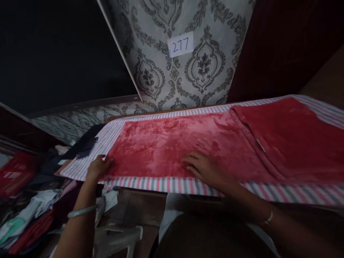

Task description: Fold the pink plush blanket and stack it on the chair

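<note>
A red plush blanket [153,148] lies spread lengthwise over a pink, grey and white striped cloth [158,184]. Its right part is folded over into a thicker layer [290,139], with a small white tag [260,145] near the fold. My left hand [98,167] touches the blanket's front left corner; thumb and fingers are apart, though the fingertips blur into the plush. On the middle of the blanket, close to the front edge, my right hand [202,166] rests palm down with fingers stretched out. Neither hand visibly grips anything.
A dark item [86,145] sits beside the cloth's left end. Behind stand a large black screen [59,53] and a patterned wall with a "277" paper [180,44]. Piled clothes [40,208] and a pale plastic stool [118,234] are below left.
</note>
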A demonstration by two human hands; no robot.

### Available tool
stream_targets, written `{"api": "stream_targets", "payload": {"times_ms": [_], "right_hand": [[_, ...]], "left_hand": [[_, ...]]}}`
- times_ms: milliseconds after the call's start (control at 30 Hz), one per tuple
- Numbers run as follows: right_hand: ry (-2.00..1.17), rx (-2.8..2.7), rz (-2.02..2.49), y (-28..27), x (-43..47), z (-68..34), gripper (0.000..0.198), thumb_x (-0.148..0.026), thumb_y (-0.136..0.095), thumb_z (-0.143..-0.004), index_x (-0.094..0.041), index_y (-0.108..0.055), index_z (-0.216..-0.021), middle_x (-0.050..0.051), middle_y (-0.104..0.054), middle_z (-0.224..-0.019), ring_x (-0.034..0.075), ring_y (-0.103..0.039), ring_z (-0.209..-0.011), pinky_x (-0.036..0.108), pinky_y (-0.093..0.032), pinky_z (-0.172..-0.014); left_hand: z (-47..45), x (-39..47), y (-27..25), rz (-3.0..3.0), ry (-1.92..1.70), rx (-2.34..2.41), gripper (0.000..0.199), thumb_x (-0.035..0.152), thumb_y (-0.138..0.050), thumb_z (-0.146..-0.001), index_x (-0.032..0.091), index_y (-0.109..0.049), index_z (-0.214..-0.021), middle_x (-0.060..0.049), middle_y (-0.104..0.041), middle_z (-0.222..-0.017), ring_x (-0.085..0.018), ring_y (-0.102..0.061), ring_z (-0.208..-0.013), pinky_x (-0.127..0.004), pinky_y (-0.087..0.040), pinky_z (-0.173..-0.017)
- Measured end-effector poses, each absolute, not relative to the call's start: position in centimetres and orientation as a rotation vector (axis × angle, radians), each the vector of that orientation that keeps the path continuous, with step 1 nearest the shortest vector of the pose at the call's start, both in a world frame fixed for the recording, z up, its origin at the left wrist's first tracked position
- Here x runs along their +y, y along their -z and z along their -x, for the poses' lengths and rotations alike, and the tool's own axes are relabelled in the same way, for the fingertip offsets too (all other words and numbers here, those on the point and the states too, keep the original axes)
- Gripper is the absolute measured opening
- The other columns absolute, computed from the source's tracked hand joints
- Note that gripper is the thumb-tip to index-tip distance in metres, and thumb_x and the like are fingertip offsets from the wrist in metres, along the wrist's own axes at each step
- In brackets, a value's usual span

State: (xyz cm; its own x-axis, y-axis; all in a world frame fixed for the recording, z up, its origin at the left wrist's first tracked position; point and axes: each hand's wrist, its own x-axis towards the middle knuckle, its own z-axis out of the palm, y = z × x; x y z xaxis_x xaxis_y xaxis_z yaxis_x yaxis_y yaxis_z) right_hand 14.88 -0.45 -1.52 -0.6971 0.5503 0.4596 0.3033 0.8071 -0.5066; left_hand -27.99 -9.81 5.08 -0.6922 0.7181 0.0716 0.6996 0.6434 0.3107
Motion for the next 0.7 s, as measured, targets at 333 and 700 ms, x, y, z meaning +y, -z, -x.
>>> {"api": "stream_targets", "payload": {"times_ms": [333,700], "right_hand": [[-0.336,-2.430,0.777,3.5,0.2,-12.3,0.019,-0.013,-0.055,-0.095,-0.018,-0.066,-0.080,0.005,-0.060,-0.083,0.017,-0.057,-0.076,0.028,-0.045,-0.066],[-0.357,-2.260,0.599,3.1,-3.3,-14.5,0.012,-0.017,-0.056,-0.095,-0.019,-0.064,-0.085,0.005,-0.065,-0.090,0.018,-0.058,-0.085,0.033,-0.048,-0.078]], "left_hand": [[14.8,-5.4,-0.1,-2.332,-0.270,2.189,0.059,0.041,-0.051,-0.094,0.021,-0.046,-0.149,-0.011,-0.033,-0.162,-0.033,-0.022,-0.151,-0.056,-0.017,-0.121],[16.5,-4.3,2.6,-2.392,-0.400,2.140,0.062,0.047,-0.041,-0.093,0.024,-0.045,-0.150,-0.010,-0.036,-0.160,-0.031,-0.029,-0.149,-0.057,-0.022,-0.120]]}}
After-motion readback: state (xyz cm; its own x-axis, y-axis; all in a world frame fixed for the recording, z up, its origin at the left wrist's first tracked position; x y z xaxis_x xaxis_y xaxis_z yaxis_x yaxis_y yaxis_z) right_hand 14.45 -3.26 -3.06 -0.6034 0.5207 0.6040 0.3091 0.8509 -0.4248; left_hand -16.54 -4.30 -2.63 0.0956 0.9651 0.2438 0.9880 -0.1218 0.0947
